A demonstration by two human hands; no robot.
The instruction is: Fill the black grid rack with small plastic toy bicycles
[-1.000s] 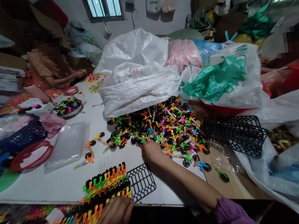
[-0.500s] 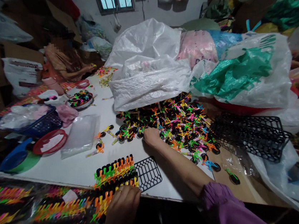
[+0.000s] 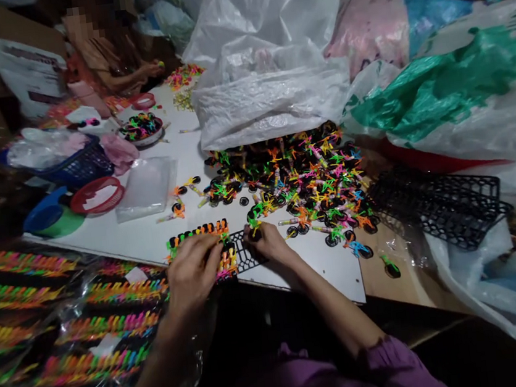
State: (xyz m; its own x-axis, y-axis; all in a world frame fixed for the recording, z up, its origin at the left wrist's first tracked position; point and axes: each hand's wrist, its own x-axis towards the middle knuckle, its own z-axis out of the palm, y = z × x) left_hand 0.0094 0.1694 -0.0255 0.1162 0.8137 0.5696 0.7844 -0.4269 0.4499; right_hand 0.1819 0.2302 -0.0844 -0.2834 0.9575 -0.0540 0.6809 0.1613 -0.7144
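In the head view, my right hand point(image 3: 268, 242) is closed on a small toy bicycle point(image 3: 255, 228) with green and yellow parts and a black wheel. It is over the bare end of a black plastic grid tray point(image 3: 245, 258) at the table's front edge. Rows of colourful toy bicycles point(image 3: 197, 230) stand packed in the tray's left part. My left hand point(image 3: 194, 266) lies over these rows, thumb and fingers apart; its fingertips are partly hidden among the toys. Beyond my hands spreads a heap of loose toy bicycles point(image 3: 303, 182), some with clear tubes of sweets.
A big white sack point(image 3: 271, 105) backs the heap. Stacked black grid trays point(image 3: 440, 204) lie right. Clear bags point(image 3: 145, 187), a red basket point(image 3: 97, 196) and a blue basket point(image 3: 73, 165) are left. Packed toy rows point(image 3: 100, 326) fill the lower left. A co-worker point(image 3: 102, 56) sits at the far left.
My right hand has come back from the heap to the tray with a toy bicycle. My left hand has moved up onto the packed rows. The view has tilted down.
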